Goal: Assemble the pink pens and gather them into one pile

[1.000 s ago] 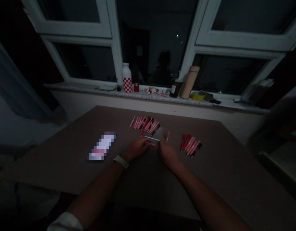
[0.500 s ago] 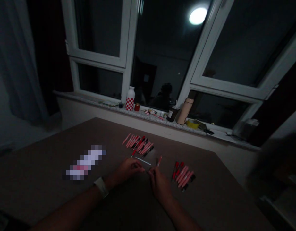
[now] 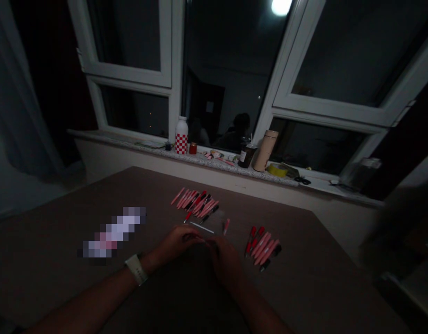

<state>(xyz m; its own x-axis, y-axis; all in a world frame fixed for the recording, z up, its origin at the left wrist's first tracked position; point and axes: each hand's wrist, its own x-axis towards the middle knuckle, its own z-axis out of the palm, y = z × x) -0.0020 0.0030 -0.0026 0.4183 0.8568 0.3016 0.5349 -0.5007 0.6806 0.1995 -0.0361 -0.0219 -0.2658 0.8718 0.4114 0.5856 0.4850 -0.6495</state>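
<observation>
My left hand (image 3: pixel 181 239), with a pale watch (image 3: pixel 136 270) on the wrist, is closed in a pinch over the table. Its fingertips meet those of my right hand (image 3: pixel 226 260), which is also closed. Whatever small thing they hold between them is too dark and hidden to name. Just beyond the fingers lies a thin whitish rod (image 3: pixel 201 227) like a pen refill. A short pink pen part (image 3: pixel 226 226) rests to its right. Farther back is a pile of pink, red and black pens (image 3: pixel 199 204). Beside my right hand lies a second group of pens (image 3: pixel 264 248).
The brown table (image 3: pixel 293 297) reaches toward a windowsill (image 3: pixel 147 147). On the sill stand a checkered bottle (image 3: pixel 181 135), a small red jar (image 3: pixel 193 148), a dark drink cup (image 3: pixel 246 155), a beige flask (image 3: pixel 265 150), yellow tape (image 3: pixel 277 170) and scissors (image 3: pixel 302 181). A pixelated item (image 3: pixel 112 234) lies left.
My hands have come together, the fingertips now touching where a small gap showed before. The camera view has shifted slightly. The pen groups and the thin rod lie as before.
</observation>
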